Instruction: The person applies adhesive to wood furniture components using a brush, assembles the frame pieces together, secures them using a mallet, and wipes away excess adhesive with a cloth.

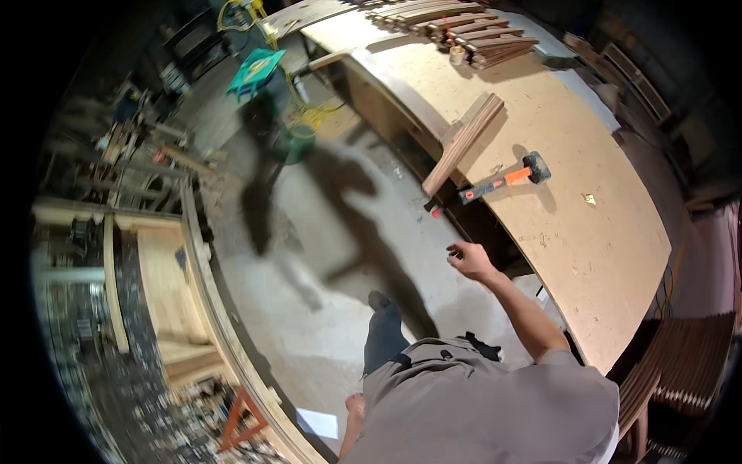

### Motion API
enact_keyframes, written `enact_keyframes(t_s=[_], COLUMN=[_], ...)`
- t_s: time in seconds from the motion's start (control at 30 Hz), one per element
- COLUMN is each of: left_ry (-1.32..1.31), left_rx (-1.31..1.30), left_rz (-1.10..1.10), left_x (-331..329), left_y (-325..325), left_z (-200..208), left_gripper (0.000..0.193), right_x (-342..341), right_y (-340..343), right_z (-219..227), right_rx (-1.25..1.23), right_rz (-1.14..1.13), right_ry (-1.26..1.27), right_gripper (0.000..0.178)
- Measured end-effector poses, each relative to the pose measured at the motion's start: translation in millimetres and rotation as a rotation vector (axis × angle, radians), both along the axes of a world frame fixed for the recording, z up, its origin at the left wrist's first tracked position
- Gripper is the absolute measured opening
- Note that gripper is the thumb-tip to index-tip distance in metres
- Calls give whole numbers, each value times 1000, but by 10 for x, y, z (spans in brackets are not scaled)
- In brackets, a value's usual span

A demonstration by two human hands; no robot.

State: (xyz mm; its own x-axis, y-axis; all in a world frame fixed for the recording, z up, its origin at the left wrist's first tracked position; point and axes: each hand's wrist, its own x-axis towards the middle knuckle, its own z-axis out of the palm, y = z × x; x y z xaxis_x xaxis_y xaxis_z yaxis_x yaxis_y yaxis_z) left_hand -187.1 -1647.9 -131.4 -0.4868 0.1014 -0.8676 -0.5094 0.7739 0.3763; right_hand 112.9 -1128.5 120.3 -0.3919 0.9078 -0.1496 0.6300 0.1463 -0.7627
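Right hand (471,261) empty, fingers loosely curled, near bench (587,255); left hand (355,404) low, cannot tell whether closed. Mallet (516,177) on bench, handle overhanging edge, presumably easing grasp; strips (473,139) beside, also overhanging.

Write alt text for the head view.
A curled right hand, nothing visibly held, hovers beside a wooden workbench; the left hand hangs low, partly hidden. On the workbench lie a black-headed mallet, a brown wood piece overhanging the edge, and piled wood strips.
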Motion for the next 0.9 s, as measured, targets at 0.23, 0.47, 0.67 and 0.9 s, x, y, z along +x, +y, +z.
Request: enact_keyframes(t_s=[0.23, 0.47, 0.67, 0.9], left_ry=[-37, 350, 300, 7], left_rx=[233, 480, 591, 727], left_rz=[82, -83, -234, -476], left_x=[-1699, -2623, -1909, -562], left_y=[1830, 4141, 5850, 8113], left_z=[368, 1408, 2239, 2511], left_gripper=[9, 37, 38, 58], right_x=[-115, 92, -41, -25], right_y=[1420, 2752, 3522, 3672], right_z=[68, -77, -308, -42], right_rx=[-283, -249, 102, -159], right_rz=[-548, -840, -984, -899], right_ry=[316, 265, -368, -211], right_gripper=[39, 47, 63, 59])
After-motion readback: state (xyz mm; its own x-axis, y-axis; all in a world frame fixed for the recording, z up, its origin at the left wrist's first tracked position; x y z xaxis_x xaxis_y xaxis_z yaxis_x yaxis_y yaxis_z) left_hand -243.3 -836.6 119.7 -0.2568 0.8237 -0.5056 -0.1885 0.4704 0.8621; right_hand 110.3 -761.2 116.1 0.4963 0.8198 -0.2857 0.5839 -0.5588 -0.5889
